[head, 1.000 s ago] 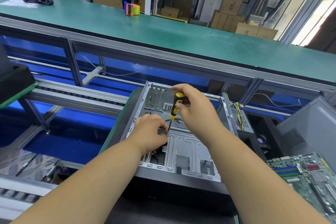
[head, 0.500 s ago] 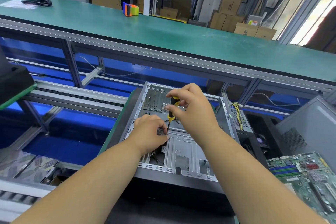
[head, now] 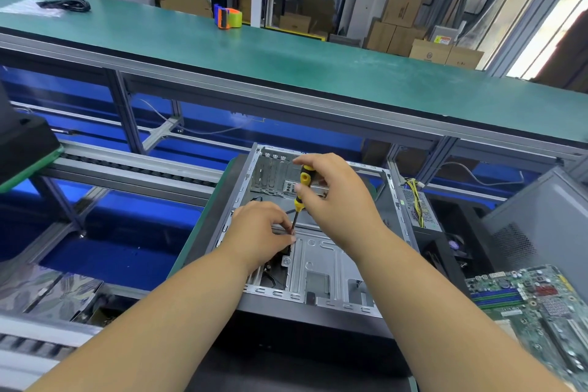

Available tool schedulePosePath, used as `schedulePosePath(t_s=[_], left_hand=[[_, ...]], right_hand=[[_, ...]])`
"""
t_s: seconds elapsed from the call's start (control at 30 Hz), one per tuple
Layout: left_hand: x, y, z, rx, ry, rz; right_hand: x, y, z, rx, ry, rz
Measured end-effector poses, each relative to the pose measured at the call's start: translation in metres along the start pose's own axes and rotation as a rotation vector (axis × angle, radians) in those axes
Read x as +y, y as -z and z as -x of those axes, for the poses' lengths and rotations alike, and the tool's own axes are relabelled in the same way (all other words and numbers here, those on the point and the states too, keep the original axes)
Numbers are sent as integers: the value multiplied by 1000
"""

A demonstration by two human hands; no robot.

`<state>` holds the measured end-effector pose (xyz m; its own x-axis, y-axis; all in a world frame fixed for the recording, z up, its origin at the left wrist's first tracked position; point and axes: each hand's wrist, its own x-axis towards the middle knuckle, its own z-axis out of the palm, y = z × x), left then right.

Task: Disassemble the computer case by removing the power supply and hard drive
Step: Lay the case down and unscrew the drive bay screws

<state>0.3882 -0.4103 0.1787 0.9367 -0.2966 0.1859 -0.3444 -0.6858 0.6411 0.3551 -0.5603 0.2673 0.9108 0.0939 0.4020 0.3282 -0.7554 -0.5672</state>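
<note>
Yellow-handled screwdriver is being pinched by the right hand inside the computer case on the tabletop while the left hand is curling beside its tip; a slip risks dropping the screw

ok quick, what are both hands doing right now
Left hand: curled inside the grey metal computer case, steadying the shaft tip; grip unclear.
Right hand: grips the yellow-and-black screwdriver.

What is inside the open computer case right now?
Inside the computer case: bare metal panels, the left hand and the screwdriver gripped by the right hand. What the left hand grips, and the screwdriver tip, are covered.
</note>
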Motion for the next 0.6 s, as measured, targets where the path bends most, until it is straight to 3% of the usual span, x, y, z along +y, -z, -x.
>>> schedulePosePath(t_s=[0.23, 0.6], left_hand=[[2, 3, 2, -16, 24, 15], [3, 4, 1, -32, 28, 36]], right_hand=[[0, -4, -2, 45, -67, -27], [3, -2, 0, -68, 2, -8]])
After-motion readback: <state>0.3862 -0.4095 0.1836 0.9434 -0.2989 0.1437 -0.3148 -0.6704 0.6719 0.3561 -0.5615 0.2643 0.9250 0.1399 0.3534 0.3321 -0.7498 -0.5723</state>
